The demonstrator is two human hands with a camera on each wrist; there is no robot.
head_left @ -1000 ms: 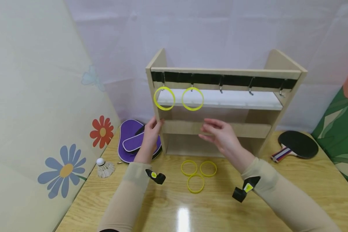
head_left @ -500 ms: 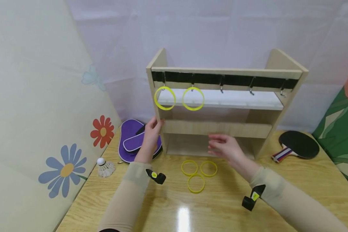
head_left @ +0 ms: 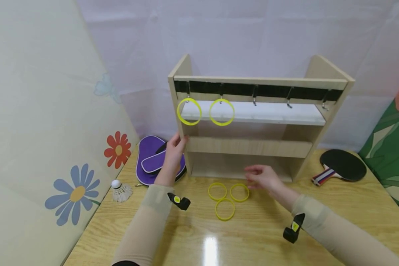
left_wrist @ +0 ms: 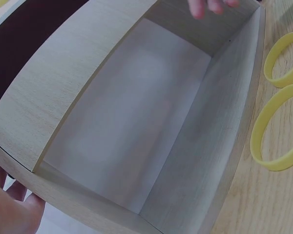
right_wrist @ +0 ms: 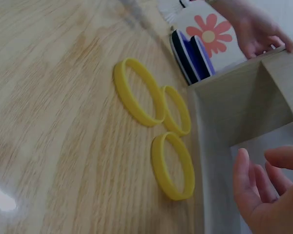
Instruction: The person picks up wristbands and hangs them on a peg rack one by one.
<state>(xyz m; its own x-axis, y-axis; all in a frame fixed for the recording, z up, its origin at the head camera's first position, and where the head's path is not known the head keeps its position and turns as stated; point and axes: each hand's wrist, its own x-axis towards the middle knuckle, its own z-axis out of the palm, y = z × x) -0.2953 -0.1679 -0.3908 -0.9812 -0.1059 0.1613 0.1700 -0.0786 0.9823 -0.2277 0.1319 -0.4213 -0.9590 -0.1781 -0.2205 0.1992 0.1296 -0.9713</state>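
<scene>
My left hand (head_left: pixel 174 152) grips the left side panel of a small wooden shelf (head_left: pixel 249 146), thumb on its front edge. My right hand (head_left: pixel 263 178) hovers low in front of the shelf, fingers loosely bent around nothing. Just left of its fingertips lies a yellow ring (head_left: pixel 239 201) on the table. Beside that one are a second yellow ring (head_left: pixel 217 200) and, closer to me, a third yellow ring (head_left: pixel 225 220). Two more yellow rings hang from the two leftmost hooks: one ring (head_left: pixel 189 124) at the far left, another ring (head_left: pixel 222 125) to its right.
Three bare metal hooks (head_left: pixel 254 100) follow along the black strip (head_left: pixel 272 91). Left of the shelf lie a purple case (head_left: pixel 153 164) and a shuttlecock (head_left: pixel 120 192). A black table tennis bat (head_left: pixel 342 165) lies at the right on the wooden table (head_left: pixel 252 236).
My right hand has come down from in front of the middle board to just above the table, beside the rings. The left hand keeps its grip on the panel.
</scene>
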